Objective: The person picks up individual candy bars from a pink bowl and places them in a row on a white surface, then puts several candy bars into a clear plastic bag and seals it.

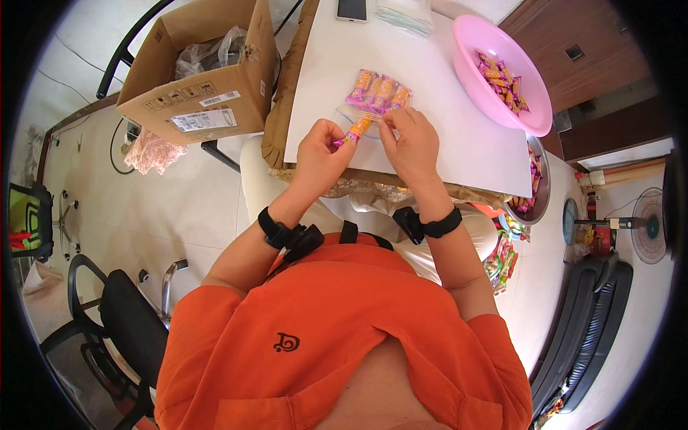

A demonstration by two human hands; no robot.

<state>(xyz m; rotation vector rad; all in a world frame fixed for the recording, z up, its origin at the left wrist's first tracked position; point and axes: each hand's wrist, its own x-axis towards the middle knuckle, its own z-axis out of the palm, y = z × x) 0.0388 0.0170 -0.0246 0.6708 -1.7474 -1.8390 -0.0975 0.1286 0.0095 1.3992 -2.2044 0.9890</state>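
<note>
Over the near edge of the white tabletop (322, 97), my left hand (324, 156) grips a small snack stick in a pink and orange wrapper (357, 129). The stick's far end is at the mouth of a clear plastic bag (349, 112), where several like packets (382, 91) lie side by side. My right hand (411, 141) pinches the bag's rim beside the stick. A pink plastic basin (467, 70) with more wrapped sticks (502, 80) stands to the right.
A stack of clear bags (406, 13) and a smartphone (352, 9) lie at the table's far side. An open cardboard box (215, 97) holding plastic stands on the left. A metal bowl of wrapped sticks (544, 188) sits below the table's right edge. A black office chair (129, 317) is at lower left.
</note>
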